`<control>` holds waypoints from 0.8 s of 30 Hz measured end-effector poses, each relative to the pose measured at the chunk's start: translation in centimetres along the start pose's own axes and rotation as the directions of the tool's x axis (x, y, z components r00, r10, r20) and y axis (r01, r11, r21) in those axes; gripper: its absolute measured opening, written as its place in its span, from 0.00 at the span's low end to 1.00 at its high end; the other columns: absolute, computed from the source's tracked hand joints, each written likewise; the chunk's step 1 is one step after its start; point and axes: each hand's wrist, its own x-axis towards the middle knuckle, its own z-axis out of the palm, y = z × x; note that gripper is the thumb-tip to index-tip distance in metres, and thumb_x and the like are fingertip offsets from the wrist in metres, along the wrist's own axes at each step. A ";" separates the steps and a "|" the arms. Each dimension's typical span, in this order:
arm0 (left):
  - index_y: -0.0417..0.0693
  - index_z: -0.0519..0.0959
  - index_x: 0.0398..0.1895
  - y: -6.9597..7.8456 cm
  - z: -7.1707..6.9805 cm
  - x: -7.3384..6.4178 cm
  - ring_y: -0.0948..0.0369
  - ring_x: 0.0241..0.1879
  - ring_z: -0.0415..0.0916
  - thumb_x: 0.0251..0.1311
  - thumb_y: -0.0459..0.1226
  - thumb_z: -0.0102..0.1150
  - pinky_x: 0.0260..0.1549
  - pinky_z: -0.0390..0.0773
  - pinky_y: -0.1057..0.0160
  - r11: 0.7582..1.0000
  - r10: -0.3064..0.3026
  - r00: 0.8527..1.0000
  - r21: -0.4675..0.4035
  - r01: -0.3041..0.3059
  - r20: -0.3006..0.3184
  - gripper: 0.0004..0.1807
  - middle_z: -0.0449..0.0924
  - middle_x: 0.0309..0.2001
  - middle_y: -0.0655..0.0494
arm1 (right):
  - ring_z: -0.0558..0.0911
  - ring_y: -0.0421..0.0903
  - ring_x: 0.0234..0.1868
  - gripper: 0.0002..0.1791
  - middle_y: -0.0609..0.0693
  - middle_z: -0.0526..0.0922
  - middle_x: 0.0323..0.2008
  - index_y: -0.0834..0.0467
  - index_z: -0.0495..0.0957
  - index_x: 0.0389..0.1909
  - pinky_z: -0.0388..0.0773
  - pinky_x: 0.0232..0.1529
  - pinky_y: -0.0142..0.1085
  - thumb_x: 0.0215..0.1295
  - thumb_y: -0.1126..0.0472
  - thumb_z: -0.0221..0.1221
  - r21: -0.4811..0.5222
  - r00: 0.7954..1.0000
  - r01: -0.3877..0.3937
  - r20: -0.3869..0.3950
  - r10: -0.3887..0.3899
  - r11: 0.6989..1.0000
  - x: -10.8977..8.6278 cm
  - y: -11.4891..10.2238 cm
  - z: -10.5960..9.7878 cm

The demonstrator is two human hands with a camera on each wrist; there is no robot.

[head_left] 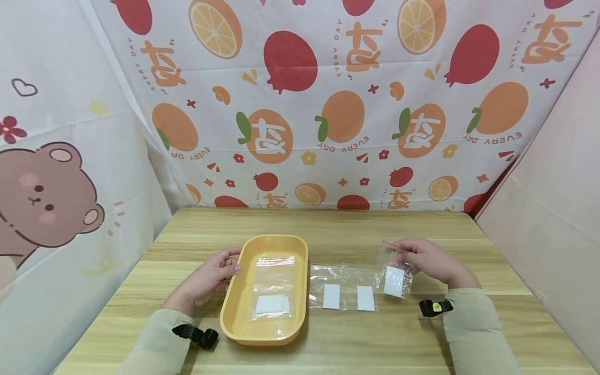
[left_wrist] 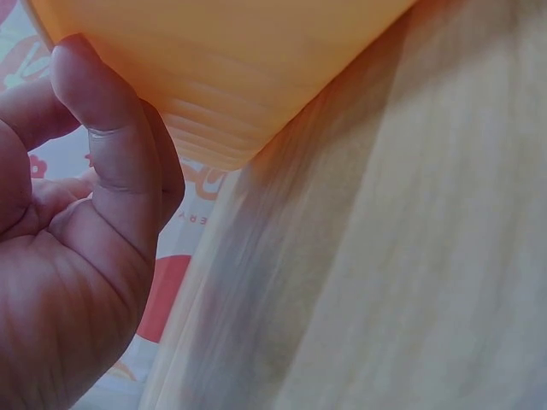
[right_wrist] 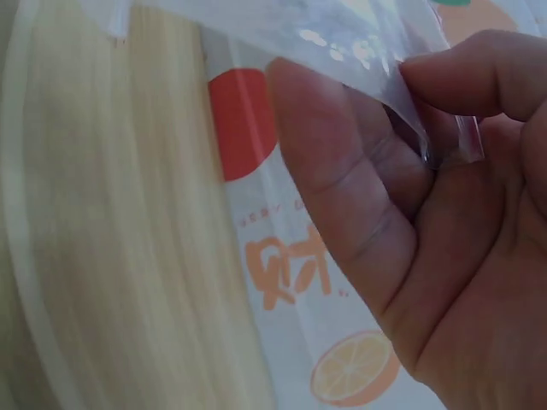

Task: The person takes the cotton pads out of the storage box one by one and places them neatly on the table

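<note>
My left hand (head_left: 206, 281) grips the left side of a yellow plastic tray (head_left: 274, 332), thumb at its wall. In the left wrist view the thumb presses near the rim of the tray (left_wrist: 248, 68). A clear zip bag (head_left: 275, 272) with white pieces near its bottom lies flat inside the tray. To the right, my right hand (head_left: 431, 260) pinches a small clear zip bag (head_left: 382, 260) by its upper part, and a white rectangular piece (head_left: 394, 282) shows in it. The right wrist view has the clear plastic (right_wrist: 350, 47) between thumb and fingers.
Between the tray and my right hand, clear zip bagging (head_left: 348, 277) lies on the wooden table (head_left: 365, 344), with two white pieces showing in it. A fruit-print cloth (head_left: 300, 114) hangs behind the table, and pale cloths flank both sides.
</note>
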 end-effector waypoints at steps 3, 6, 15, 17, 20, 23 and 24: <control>0.34 0.50 0.77 0.1 0.0 -0.1 0.57 0.34 0.81 0.76 0.34 0.51 0.30 0.86 0.59 1.000 -0.004 1.000 0.006 0.004 -0.002 0.33 0.73 0.43 0.43 | 0.79 0.48 0.33 0.15 0.56 0.81 0.35 0.64 0.78 0.58 0.84 0.32 0.43 0.77 0.66 0.49 -0.006 0.999 -0.020 0.028 0.020 1.000 0.0 0.6 -0.1; 0.33 0.50 0.76 0.1 0.1 -0.2 0.57 0.35 0.81 0.76 0.33 0.51 0.30 0.86 0.59 1.000 -0.003 1.000 0.005 0.003 0.001 0.33 0.73 0.44 0.42 | 0.78 0.46 0.31 0.12 0.54 0.81 0.34 0.63 0.80 0.51 0.82 0.31 0.41 0.76 0.65 0.51 -0.037 0.998 -0.026 0.056 0.028 0.999 0.0 1.2 0.0; 0.32 0.49 0.76 0.2 0.0 -0.1 0.55 0.36 0.82 0.76 0.32 0.49 0.32 0.87 0.57 1.000 0.009 1.000 -0.021 -0.008 0.014 0.32 0.74 0.44 0.38 | 0.78 0.46 0.28 0.09 0.54 0.82 0.31 0.61 0.81 0.46 0.81 0.28 0.39 0.73 0.66 0.53 -0.055 0.990 -0.063 0.125 0.069 0.997 0.3 2.7 0.4; 0.32 0.49 0.76 0.2 0.0 -0.1 0.55 0.35 0.82 0.76 0.32 0.50 0.31 0.86 0.57 1.000 0.004 1.000 -0.023 -0.004 0.011 0.33 0.74 0.44 0.40 | 0.79 0.48 0.30 0.09 0.54 0.82 0.31 0.60 0.81 0.46 0.82 0.29 0.40 0.73 0.67 0.53 -0.069 0.988 -0.074 0.131 0.083 0.995 0.4 2.8 0.6; 0.32 0.49 0.76 0.2 0.1 -0.1 0.57 0.35 0.81 0.76 0.33 0.51 0.30 0.86 0.59 1.000 -0.004 1.000 -0.017 0.004 0.002 0.33 0.74 0.43 0.42 | 0.79 0.49 0.30 0.09 0.54 0.81 0.31 0.60 0.81 0.46 0.82 0.30 0.42 0.72 0.67 0.53 -0.107 0.989 -0.068 0.127 0.082 0.992 0.6 2.9 0.9; 0.33 0.50 0.76 0.2 0.2 -0.1 0.57 0.35 0.80 0.76 0.33 0.50 0.30 0.85 0.60 1.000 -0.005 1.000 -0.014 0.005 0.001 0.33 0.74 0.43 0.43 | 0.78 0.49 0.30 0.09 0.52 0.80 0.30 0.58 0.81 0.47 0.80 0.30 0.41 0.71 0.65 0.56 -0.167 0.991 -0.069 0.104 0.087 0.983 0.6 2.9 1.1; 0.33 0.50 0.76 0.1 0.2 -0.1 0.57 0.35 0.80 0.76 0.32 0.50 0.30 0.85 0.60 1.000 -0.004 1.000 -0.013 0.004 0.006 0.33 0.74 0.43 0.42 | 0.78 0.48 0.30 0.09 0.51 0.80 0.30 0.58 0.81 0.47 0.79 0.30 0.41 0.70 0.65 0.57 -0.187 0.991 -0.071 0.095 0.089 0.980 0.5 2.9 1.1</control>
